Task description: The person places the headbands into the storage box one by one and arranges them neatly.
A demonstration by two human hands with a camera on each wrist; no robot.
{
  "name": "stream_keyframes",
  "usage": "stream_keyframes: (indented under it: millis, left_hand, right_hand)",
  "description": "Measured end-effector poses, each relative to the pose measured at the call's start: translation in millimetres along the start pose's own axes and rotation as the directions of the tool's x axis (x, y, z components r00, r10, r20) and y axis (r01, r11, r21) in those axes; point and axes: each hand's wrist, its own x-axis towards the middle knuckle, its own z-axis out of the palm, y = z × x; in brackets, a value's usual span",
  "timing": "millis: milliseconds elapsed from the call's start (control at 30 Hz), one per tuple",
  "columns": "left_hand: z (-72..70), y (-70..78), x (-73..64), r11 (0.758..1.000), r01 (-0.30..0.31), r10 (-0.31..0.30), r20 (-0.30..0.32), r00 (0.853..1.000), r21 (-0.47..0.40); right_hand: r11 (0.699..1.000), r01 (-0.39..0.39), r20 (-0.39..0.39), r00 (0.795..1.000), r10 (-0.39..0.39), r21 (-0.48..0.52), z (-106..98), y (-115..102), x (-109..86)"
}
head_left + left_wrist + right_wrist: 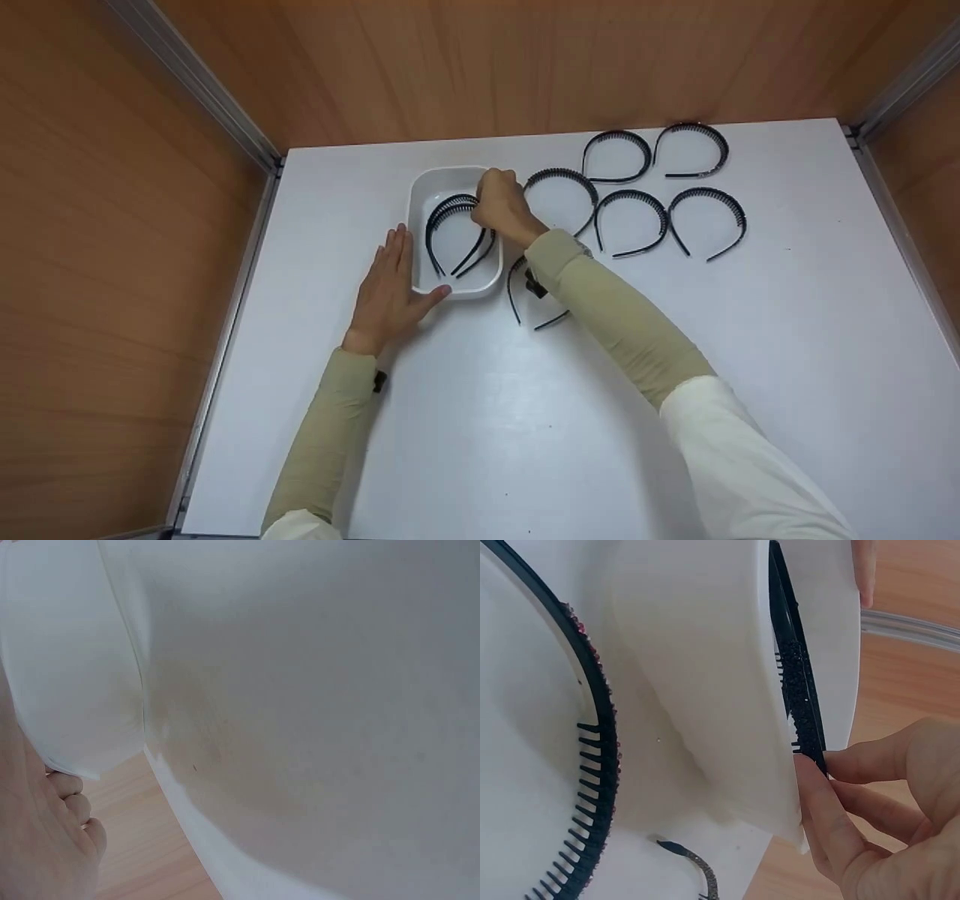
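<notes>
A white tray [412,214] stands near the back of the table with black toothed headbands [430,229] inside it, lying close together. My right hand [504,204] reaches over the tray's right rim and pinches one headband [804,694] between thumb and fingers; that band's outer side looks dark and beaded in the right wrist view. My left hand [386,289] rests along the tray's left side, fingers straight, thumb spread along its front edge. The left wrist view shows only part of this hand [45,832] beside the tray wall [75,667].
Several more black headbands lie to the tray's right, including one at the far right [742,217] and one by the back edge [725,146]. Another headband [511,291] lies partly under my right forearm. Wooden panels [480,67] stand behind and at both sides.
</notes>
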Motion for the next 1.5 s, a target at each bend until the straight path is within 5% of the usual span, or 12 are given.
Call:
stream_keyframes:
  millis: [1167, 1500]
  left_hand:
    - [-1.1, -0.5, 0.1, 1.000, -0.014, 0.014, 0.005, 1.000, 0.012]
    - [-0.7, 1.1, -0.2, 1.000, -0.007, 0.007, 0.014, 1.000, 0.022]
  right_hand:
    - [0.998, 0.044, -0.029, 0.999, -0.046, -0.050, -2, -3, -6.1]
    - [1.000, 0.026, 0.017, 1.000, -0.026, -0.008, -12, -4, -13.5]
